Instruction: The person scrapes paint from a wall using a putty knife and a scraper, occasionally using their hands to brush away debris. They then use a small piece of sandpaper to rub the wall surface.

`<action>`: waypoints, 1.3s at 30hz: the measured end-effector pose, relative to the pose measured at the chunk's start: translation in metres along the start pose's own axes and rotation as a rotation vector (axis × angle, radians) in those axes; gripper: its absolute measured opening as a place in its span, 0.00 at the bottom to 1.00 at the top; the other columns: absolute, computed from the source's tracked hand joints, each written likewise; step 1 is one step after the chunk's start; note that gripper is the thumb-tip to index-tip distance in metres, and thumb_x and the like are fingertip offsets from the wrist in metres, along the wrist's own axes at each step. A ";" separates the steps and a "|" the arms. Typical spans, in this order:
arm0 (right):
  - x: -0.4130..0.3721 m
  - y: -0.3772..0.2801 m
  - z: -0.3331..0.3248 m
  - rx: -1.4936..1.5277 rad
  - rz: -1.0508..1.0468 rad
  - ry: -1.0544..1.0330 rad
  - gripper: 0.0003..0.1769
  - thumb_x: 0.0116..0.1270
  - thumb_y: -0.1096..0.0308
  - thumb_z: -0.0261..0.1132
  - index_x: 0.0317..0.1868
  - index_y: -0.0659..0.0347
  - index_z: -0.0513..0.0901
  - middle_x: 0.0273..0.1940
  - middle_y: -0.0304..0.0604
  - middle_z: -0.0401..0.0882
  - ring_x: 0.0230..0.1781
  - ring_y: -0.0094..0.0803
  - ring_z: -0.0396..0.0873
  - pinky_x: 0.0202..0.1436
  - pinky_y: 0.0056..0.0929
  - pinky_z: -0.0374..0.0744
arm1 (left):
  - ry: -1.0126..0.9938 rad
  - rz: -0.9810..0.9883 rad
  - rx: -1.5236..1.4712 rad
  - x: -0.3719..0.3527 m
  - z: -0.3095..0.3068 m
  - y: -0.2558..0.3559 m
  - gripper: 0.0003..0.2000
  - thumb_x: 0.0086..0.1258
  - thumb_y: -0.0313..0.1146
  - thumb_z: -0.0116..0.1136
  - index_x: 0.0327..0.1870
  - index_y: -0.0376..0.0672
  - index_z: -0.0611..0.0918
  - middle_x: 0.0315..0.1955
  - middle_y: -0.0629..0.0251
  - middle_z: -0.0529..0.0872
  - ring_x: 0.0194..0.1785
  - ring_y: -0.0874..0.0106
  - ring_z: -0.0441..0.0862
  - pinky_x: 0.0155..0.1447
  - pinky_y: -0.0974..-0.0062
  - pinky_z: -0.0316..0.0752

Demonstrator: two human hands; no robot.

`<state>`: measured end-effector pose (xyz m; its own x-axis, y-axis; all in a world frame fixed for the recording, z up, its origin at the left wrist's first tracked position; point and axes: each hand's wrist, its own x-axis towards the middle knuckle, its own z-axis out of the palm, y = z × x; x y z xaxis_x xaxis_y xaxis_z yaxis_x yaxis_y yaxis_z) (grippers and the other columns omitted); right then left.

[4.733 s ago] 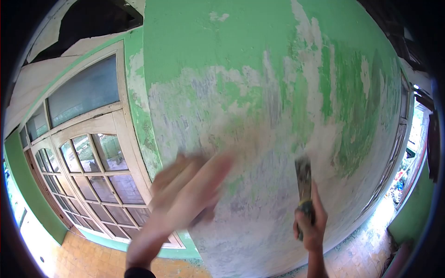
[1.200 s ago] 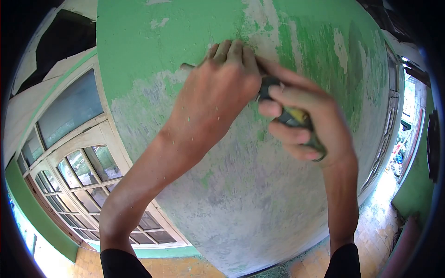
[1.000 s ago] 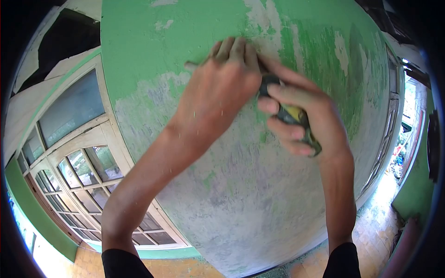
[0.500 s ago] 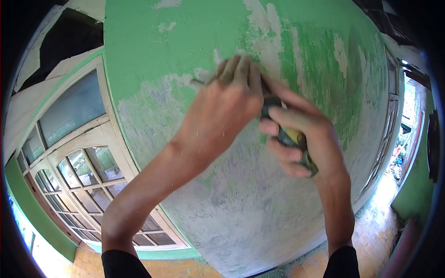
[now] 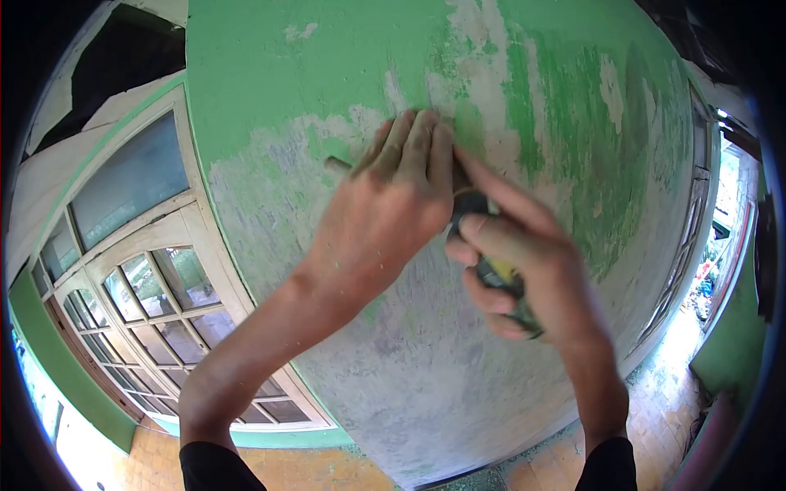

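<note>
My right hand [image 5: 524,262] is wrapped round the black-and-yellow handle of a scraper [image 5: 501,274], with its thumb along the top. My left hand [image 5: 397,184] lies over the scraper's head, fingers together and pressing toward the wall. Most of the head is hidden behind that hand; a greyish end pokes out on its left side. Both hands work against a green wall [image 5: 270,74], where patches of paint are gone and pale grey plaster shows. Small flakes hang in the air before my left forearm.
To the left stands a white-framed door [image 5: 192,270] with glass panes, under a window [image 5: 131,176]. Yellowish floor tiles [image 5: 303,468] run along the wall's foot, with green paint debris [image 5: 483,479] on them. A bright passage [image 5: 720,213] opens at the far right.
Both hands and the scraper have moved down the wall and slightly left. The view has shifted a little. The grip looks the same.
</note>
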<state>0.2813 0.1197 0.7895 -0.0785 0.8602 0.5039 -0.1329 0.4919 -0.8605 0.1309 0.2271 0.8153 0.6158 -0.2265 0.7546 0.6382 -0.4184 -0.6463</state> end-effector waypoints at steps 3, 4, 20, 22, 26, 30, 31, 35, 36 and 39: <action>0.005 0.010 -0.011 0.020 -0.028 -0.140 0.40 0.79 0.65 0.57 0.86 0.55 0.51 0.38 0.40 0.73 0.21 0.22 0.69 0.15 0.24 0.66 | 0.010 -0.015 0.029 -0.006 0.002 0.007 0.25 0.63 0.20 0.61 0.64 0.27 0.77 0.62 0.42 0.83 0.66 0.48 0.83 0.68 0.60 0.82; 0.009 0.005 -0.007 0.033 -0.039 -0.071 0.39 0.77 0.67 0.56 0.85 0.56 0.55 0.36 0.38 0.72 0.18 0.20 0.67 0.13 0.22 0.64 | 0.014 -0.011 0.032 0.001 0.003 0.001 0.25 0.63 0.20 0.61 0.64 0.27 0.77 0.62 0.42 0.83 0.66 0.48 0.83 0.68 0.60 0.82; 0.002 0.010 -0.013 0.053 -0.001 -0.186 0.39 0.78 0.67 0.56 0.86 0.54 0.54 0.38 0.39 0.73 0.22 0.21 0.69 0.16 0.23 0.65 | 0.029 0.002 0.117 -0.003 0.001 0.001 0.21 0.59 0.21 0.66 0.55 0.22 0.82 0.56 0.40 0.86 0.65 0.53 0.84 0.70 0.62 0.82; 0.015 -0.002 -0.011 0.059 -0.035 -0.165 0.39 0.78 0.68 0.56 0.86 0.54 0.53 0.37 0.39 0.73 0.22 0.21 0.69 0.15 0.23 0.66 | 0.035 0.002 0.113 0.004 0.000 -0.004 0.21 0.59 0.21 0.66 0.54 0.22 0.82 0.55 0.40 0.86 0.65 0.53 0.84 0.70 0.62 0.81; 0.011 0.006 0.000 0.072 -0.070 -0.057 0.36 0.76 0.69 0.57 0.83 0.55 0.62 0.35 0.38 0.72 0.15 0.17 0.64 0.09 0.20 0.61 | 0.011 -0.014 0.065 0.002 -0.003 -0.005 0.22 0.61 0.20 0.65 0.58 0.25 0.81 0.59 0.41 0.84 0.66 0.51 0.84 0.70 0.61 0.81; 0.012 0.002 0.002 0.075 -0.031 -0.037 0.36 0.76 0.68 0.57 0.83 0.54 0.61 0.35 0.37 0.72 0.15 0.17 0.65 0.09 0.19 0.61 | -0.030 -0.064 0.047 0.006 -0.007 -0.005 0.24 0.63 0.19 0.63 0.63 0.29 0.79 0.63 0.42 0.83 0.67 0.50 0.83 0.70 0.59 0.81; 0.017 -0.002 0.000 0.073 -0.028 -0.035 0.36 0.76 0.68 0.57 0.83 0.54 0.61 0.35 0.37 0.72 0.15 0.17 0.65 0.09 0.19 0.61 | -0.031 -0.066 0.044 0.011 -0.009 -0.010 0.24 0.63 0.19 0.63 0.63 0.29 0.79 0.63 0.42 0.83 0.67 0.50 0.83 0.70 0.59 0.81; 0.016 0.004 -0.001 0.101 -0.059 -0.048 0.37 0.76 0.68 0.57 0.84 0.54 0.60 0.35 0.37 0.73 0.14 0.16 0.65 0.08 0.19 0.62 | -0.026 -0.045 0.030 0.003 -0.005 -0.007 0.22 0.63 0.19 0.62 0.60 0.29 0.80 0.62 0.43 0.84 0.66 0.49 0.83 0.66 0.60 0.84; 0.006 0.009 0.000 0.107 -0.036 -0.059 0.37 0.76 0.68 0.57 0.84 0.54 0.60 0.35 0.37 0.73 0.14 0.16 0.65 0.08 0.18 0.62 | 0.022 -0.025 0.066 -0.001 -0.005 -0.002 0.21 0.63 0.19 0.62 0.59 0.29 0.80 0.61 0.44 0.84 0.65 0.49 0.83 0.64 0.60 0.84; 0.018 0.002 -0.001 0.088 -0.032 -0.058 0.37 0.77 0.67 0.56 0.84 0.54 0.59 0.35 0.36 0.73 0.15 0.15 0.64 0.08 0.18 0.62 | 0.054 -0.012 0.077 0.011 -0.005 -0.011 0.15 0.55 0.17 0.66 0.46 0.25 0.84 0.49 0.46 0.86 0.57 0.58 0.87 0.62 0.67 0.85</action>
<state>0.2809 0.1360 0.7970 -0.1293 0.8338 0.5367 -0.2221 0.5031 -0.8352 0.1291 0.2246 0.8314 0.5834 -0.2692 0.7663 0.6805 -0.3531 -0.6421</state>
